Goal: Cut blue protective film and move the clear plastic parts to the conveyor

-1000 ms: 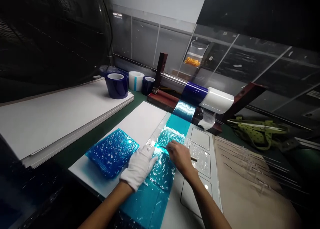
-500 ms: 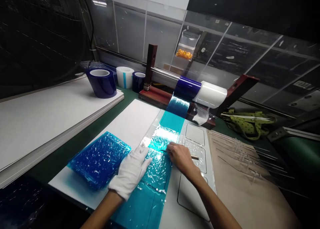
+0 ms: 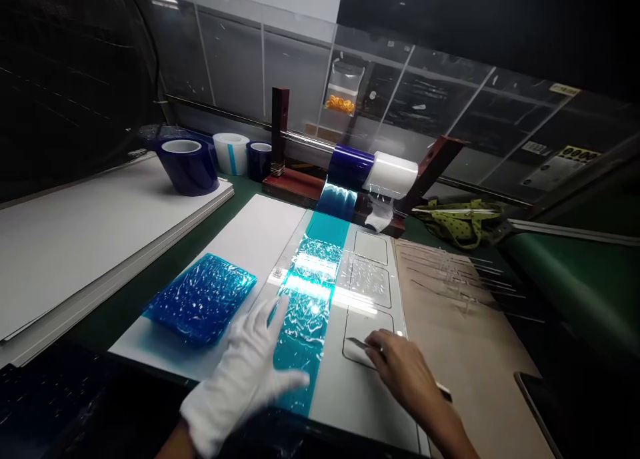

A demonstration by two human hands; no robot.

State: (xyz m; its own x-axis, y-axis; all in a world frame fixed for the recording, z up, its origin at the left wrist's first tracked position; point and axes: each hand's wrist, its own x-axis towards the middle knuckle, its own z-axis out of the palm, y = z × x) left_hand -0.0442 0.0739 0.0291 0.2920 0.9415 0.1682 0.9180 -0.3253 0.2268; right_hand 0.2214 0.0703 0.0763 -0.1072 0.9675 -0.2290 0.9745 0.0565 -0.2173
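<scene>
My left hand [image 3: 245,372], in a white glove, is open with thumb and fingers spread at the left edge of the blue film strip [image 3: 295,352]. The strip runs from the blue film roll [image 3: 350,165] down over the white board [image 3: 330,385], with a wrinkled, shiny stretch in the middle. My bare right hand [image 3: 403,372] is closed round a craft knife [image 3: 357,343], its blade pointing left over an outlined panel on the board. A thick stack of crinkled blue film pieces [image 3: 203,299] lies left of my gloved hand.
A white roll [image 3: 395,175] shares the dark red stand's rod [image 3: 305,141]. Spare rolls, including a large blue one [image 3: 187,169], stand at the back left by stacked white sheets [image 3: 100,245]. Brown board with thin rods [image 3: 450,312] lies right, near a green polka-dot bag [image 3: 455,222].
My right hand has moved the knife off the blue strip, toward me and right. My left hand has drawn back toward me with its fingers spreading. The camera view has shifted slightly.
</scene>
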